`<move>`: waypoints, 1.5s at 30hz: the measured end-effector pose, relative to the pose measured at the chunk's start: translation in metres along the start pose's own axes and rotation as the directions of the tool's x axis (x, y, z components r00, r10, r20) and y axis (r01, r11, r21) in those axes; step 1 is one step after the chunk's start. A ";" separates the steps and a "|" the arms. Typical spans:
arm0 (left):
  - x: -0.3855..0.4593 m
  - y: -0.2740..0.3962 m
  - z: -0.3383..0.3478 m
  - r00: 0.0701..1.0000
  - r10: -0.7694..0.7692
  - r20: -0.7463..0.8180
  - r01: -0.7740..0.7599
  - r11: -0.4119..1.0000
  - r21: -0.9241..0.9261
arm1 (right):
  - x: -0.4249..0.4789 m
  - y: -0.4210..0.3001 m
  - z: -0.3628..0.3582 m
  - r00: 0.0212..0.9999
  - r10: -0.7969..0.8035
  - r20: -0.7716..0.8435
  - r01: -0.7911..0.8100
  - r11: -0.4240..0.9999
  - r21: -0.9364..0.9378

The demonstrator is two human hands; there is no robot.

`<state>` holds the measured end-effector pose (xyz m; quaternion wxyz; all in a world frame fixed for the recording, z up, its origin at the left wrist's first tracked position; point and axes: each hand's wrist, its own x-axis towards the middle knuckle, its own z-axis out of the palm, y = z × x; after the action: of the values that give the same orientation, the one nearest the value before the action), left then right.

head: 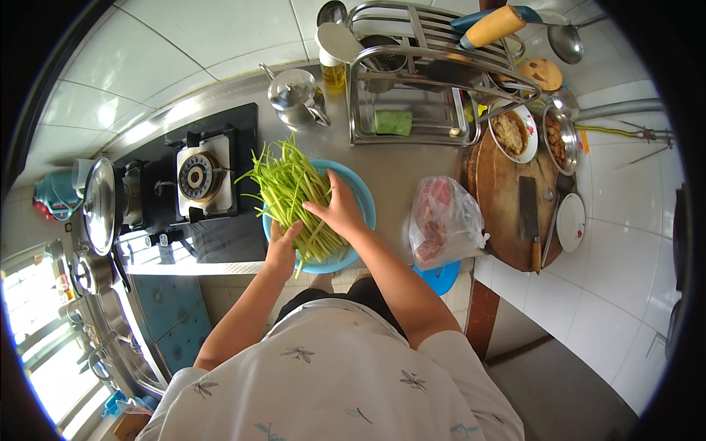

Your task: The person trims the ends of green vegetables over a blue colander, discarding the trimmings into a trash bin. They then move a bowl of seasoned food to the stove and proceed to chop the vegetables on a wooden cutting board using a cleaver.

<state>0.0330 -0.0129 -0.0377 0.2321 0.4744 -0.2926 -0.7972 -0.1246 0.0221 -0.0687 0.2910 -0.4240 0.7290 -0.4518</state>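
A thick bundle of long green vegetable stems (300,206) lies slanted over a blue plastic basket (364,190) on the steel counter. My left hand (282,251) grips the near left side of the bundle, thumb on top. From the right, my right hand (341,206) clasps the same stems with its thumb across them. Most of the basket's inside is hidden under the stems. Beside the basket, to the right, rests a clear plastic bag of raw meat (441,220).
Left is a gas stove (198,171) with a lidded pan (100,206). A steel kettle (292,96) and a metal rack (408,132) stand behind. On the round wooden chopping board (491,204) lie a cleaver (528,206), a bowl of food (528,121) and a white plate (571,223).
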 end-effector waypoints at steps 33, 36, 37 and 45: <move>0.027 -0.008 -0.052 0.754 0.170 0.635 -0.623 0.491 0.609 | -0.031 -0.012 -0.017 0.922 -0.154 0.355 -0.009 0.908 0.418; 0.030 -0.004 -0.028 0.729 0.214 0.650 -0.421 0.889 0.180 | -0.027 -0.012 -0.020 0.937 -0.195 0.291 0.084 0.931 0.355; 0.029 -0.003 -0.030 0.773 0.191 0.605 -0.435 0.854 0.285 | -0.024 -0.016 -0.024 0.933 -0.259 0.249 0.188 0.942 0.276; 0.042 0.013 -0.015 0.887 0.133 0.442 -0.427 0.599 0.677 | -0.008 0.000 -0.013 0.952 -0.204 0.229 0.128 0.943 0.306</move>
<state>0.0294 -0.0534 -0.0601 0.0809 0.3260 -0.7066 -0.6228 -0.1314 0.0347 -0.0632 0.4021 -0.4924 0.5730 -0.5172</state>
